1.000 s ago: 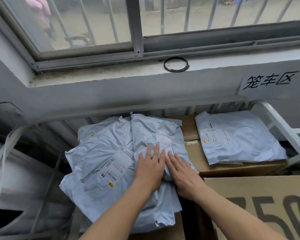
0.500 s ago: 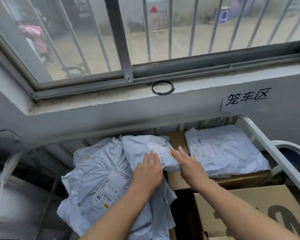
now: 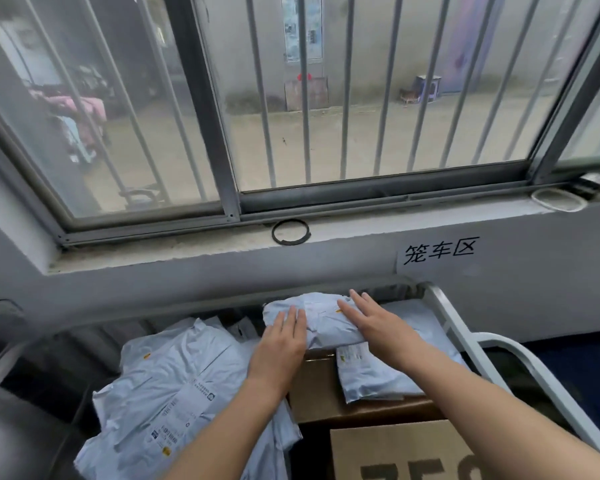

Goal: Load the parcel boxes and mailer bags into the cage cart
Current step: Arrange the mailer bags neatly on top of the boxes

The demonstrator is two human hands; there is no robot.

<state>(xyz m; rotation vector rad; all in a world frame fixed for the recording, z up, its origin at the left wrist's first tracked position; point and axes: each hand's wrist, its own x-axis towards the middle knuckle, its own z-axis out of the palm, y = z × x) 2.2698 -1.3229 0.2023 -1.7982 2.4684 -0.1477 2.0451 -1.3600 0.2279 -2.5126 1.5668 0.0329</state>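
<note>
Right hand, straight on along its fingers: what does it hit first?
Probably the cage cart's back rail, just past the mailer bag the right hand rests on; the wall behind is close, depth unclear.

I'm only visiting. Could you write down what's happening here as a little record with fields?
hands: left hand and right hand, both flat on the small mailer
small mailer: at the back, lying over a brown box and a second mailer
pile: more mailers on the left
front: printed box
cart: white rail on the right
sill: black ring
</note>
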